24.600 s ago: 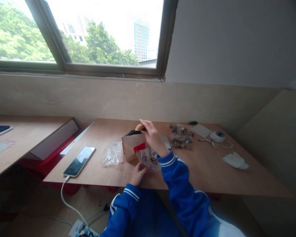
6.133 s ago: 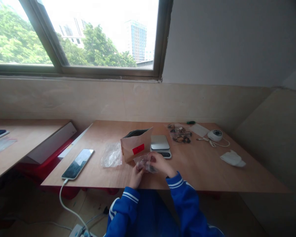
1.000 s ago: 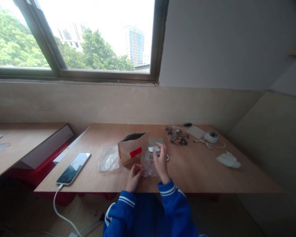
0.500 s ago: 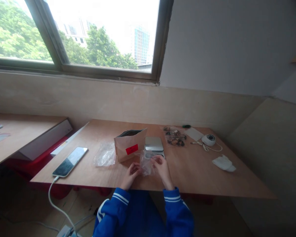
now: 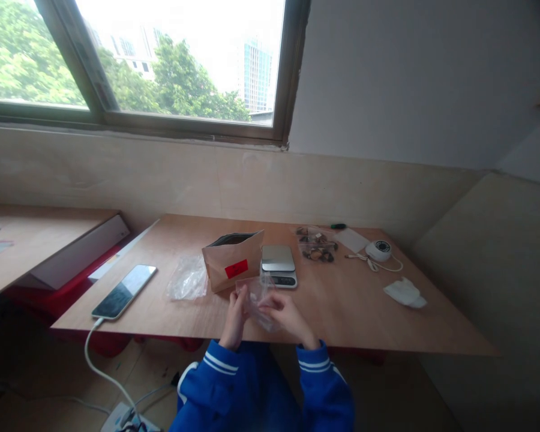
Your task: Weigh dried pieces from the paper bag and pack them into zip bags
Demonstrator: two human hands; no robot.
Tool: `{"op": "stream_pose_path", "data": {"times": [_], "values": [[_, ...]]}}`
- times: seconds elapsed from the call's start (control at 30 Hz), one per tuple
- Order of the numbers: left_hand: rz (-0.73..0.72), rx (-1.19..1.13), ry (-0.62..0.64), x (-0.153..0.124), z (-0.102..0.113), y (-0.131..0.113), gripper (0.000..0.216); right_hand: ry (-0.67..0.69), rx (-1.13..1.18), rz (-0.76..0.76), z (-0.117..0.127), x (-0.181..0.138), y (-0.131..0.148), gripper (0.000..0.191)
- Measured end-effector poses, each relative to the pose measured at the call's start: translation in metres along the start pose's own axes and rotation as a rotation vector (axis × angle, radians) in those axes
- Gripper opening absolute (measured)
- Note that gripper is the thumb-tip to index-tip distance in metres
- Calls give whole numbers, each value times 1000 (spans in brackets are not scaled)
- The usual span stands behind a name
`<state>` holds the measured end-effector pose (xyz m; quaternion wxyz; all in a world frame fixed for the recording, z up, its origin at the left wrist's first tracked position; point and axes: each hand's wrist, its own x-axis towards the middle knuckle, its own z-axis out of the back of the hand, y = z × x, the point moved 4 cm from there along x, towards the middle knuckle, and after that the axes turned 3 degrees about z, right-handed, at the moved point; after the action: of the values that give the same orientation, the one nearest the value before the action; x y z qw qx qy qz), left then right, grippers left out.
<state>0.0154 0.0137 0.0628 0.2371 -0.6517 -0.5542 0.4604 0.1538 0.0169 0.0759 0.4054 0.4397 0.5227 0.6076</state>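
Between my hands, over the table's near edge, is a clear plastic bag (image 5: 266, 318). My left hand (image 5: 236, 311) pinches its left side, thumb up. The fingers of my right hand (image 5: 284, 311) are closed on its right side. Just behind the hands stands an upright brown paper pouch (image 5: 225, 255), its top gaping and a red label on its front. A small digital scale (image 5: 278, 258) with a metal plate sits to the right of the pouch. Whether anything lies inside the bag is too unclear to tell.
More clear plastic bags (image 5: 188, 277) lie left of the pouch, near a phone (image 5: 124, 291) on a charging cable. Bags of dark small parts (image 5: 317, 245), a white dome camera (image 5: 380, 251) with its cable, and a crumpled white tissue (image 5: 405, 293) are at the right.
My right hand has moved down and left, uncovering the scale's front. My left hand has turned thumb up on the bag, which is now tilted. The view has shifted slightly.
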Motion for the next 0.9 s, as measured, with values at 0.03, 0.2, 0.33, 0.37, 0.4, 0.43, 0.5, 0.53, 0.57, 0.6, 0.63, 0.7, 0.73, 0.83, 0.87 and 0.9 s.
{"op": "stream_pose_path", "data": {"times": [0.03, 0.2, 0.33, 0.37, 0.4, 0.43, 0.5, 0.53, 0.57, 0.6, 0.63, 0.7, 0.73, 0.83, 0.87, 0.9], "values": [[38, -30, 18, -1, -1, 0, 47, 10, -6, 8, 0, -1, 3, 24], [9, -74, 26, -2, -4, -10, 53, 76, -33, -11, -2, -6, 15, 33], [-81, -35, -3, -2, 2, -18, 51, 106, 0, -29, -3, -7, 15, 40], [-114, -3, -17, -2, 4, -20, 48, 100, -3, -37, -3, -7, 14, 42], [-148, 36, -31, -2, 6, -21, 45, 90, -12, -45, -4, -6, 12, 44], [-180, 79, -48, -2, 8, -22, 41, 80, -23, -49, -4, -6, 11, 45], [-232, 155, -89, -3, 11, -23, 36, 69, -42, -43, -6, -4, 10, 45], [-260, 177, -115, -4, 12, -24, 35, 70, -46, -39, -8, -3, 10, 45], [-293, 189, -138, -5, 13, -25, 34, 70, -49, -36, -9, -3, 10, 45], [-333, 191, -161, -6, 14, -27, 33, 63, -52, -35, -11, -2, 10, 45], [-373, 190, -179, -7, 15, -29, 33, 49, -56, -33, -12, -2, 10, 45], [-407, 195, -198, -8, 18, -33, 33, -8, -71, -18, -14, 0, 10, 44], [-388, 204, -193, -7, 20, -34, 34, -43, -85, -8, -15, 1, 10, 44], [-273, 255, -83, -6, 21, -34, 38, -131, -95, 1, -19, 5, 12, 44], [-258, 269, -29, -7, 20, -33, 39, -139, -88, -3, -22, 6, 13, 43], [-262, 276, 7, -7, 20, -33, 41, -139, -75, 0, -25, 7, 15, 43]]}}
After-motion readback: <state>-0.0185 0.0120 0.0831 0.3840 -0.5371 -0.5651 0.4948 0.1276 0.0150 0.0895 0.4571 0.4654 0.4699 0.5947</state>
